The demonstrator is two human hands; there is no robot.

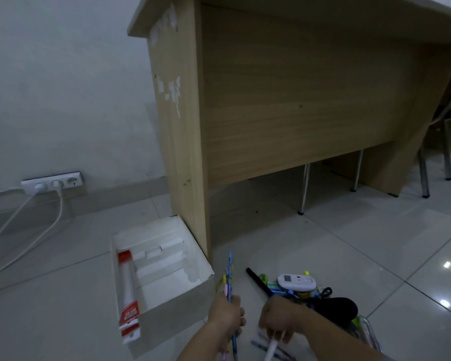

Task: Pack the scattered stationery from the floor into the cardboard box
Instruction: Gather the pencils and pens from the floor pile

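Observation:
The open cardboard box (193,293) sits on the floor beside the desk's side panel, white inside. A long red-and-white packet (127,290) lies along its left wall. My left hand (225,315) grips a bundle of pencils (229,277), blue, yellow and pink, pointing up just right of the box. My right hand (277,320) pinches a white pen (271,347) low over the pile. The stationery pile (302,287) lies on the tiles to the right: a black marker (258,281), a white oval device (296,282), small scissors (326,292) and a black rounded object (336,307).
A wooden desk (297,100) stands right behind the box and pile, with metal chair legs (303,188) under it. A wall socket strip (52,182) at the left feeds two white cables (31,230) that trail across the tiles. More pens (284,354) lie near my right wrist.

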